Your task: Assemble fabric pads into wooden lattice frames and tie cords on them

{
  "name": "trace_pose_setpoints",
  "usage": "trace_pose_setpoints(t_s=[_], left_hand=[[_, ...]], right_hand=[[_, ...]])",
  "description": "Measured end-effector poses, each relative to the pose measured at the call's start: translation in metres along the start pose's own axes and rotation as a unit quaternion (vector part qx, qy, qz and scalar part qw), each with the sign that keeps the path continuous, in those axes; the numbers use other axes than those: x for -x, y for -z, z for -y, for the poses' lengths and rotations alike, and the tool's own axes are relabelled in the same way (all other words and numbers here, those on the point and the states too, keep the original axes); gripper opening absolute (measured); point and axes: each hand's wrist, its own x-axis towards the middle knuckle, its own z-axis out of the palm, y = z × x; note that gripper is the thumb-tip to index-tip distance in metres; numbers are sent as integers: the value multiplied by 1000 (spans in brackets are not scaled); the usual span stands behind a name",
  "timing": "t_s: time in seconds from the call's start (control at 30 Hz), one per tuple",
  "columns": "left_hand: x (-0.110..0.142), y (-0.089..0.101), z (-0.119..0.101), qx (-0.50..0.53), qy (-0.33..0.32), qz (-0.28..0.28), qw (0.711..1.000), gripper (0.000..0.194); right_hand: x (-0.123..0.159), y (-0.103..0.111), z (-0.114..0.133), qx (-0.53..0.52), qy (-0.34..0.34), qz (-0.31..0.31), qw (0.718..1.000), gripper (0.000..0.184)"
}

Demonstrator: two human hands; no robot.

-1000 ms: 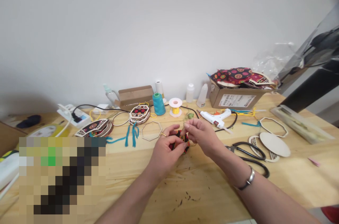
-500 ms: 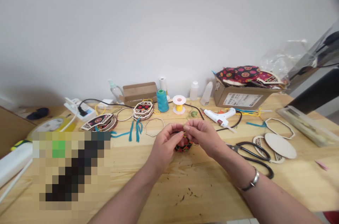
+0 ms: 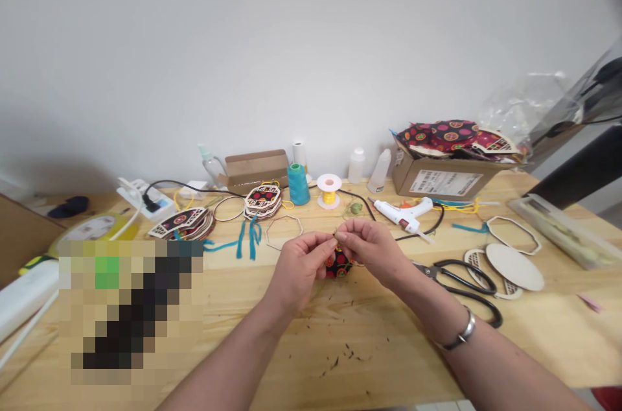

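Near the middle of the table, my left hand (image 3: 302,263) and my right hand (image 3: 368,247) meet fingertip to fingertip, both pinched closed. Between them is a thin yellowish cord (image 3: 335,235), largely covered by the fingers. Just below the fingertips is a small black piece of fabric (image 3: 339,267) with red and orange round patterns. My left fingers overlap its left side, and part of it is hidden. A silver bracelet (image 3: 467,327) is on my right wrist.
Scissors (image 3: 464,278), a white glue gun (image 3: 405,211) and pale wooden discs (image 3: 515,267) lie to the right. Behind stand a teal thread cone (image 3: 298,184), a yellow cord spool (image 3: 328,194) and a cardboard box (image 3: 437,179) of patterned pieces. Dark scraps (image 3: 335,362) lie in front.
The patterned fabric has turned so that more of its face shows below my fingers. My left hand has shifted slightly down; both hands remain pinched together.
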Motion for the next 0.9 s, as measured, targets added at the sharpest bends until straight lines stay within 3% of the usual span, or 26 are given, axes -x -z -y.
trace_pose_setpoints(t_s=[0.43, 0.53, 0.63, 0.8, 0.9], left_hand=[[-2, 0, -6, -23, -6, -28, 999, 22], [-3, 2, -6, -27, -12, -51, 998, 23], [-5, 4, -4, -39, -18, -73, 996, 23], [-8, 7, -1, -55, -39, -98, 993, 21], [-9, 6, 0, -41, -40, -104, 993, 20]], right_hand=[[-1, 2, -2, 4, 4, 18, 1000, 25], [-2, 6, -2, 96, 68, -6, 993, 23], [-1, 9, -2, 210, 140, -22, 968, 22], [1, 8, -4, 314, 144, -60, 936, 25], [4, 5, -5, 315, 139, -77, 936, 26]])
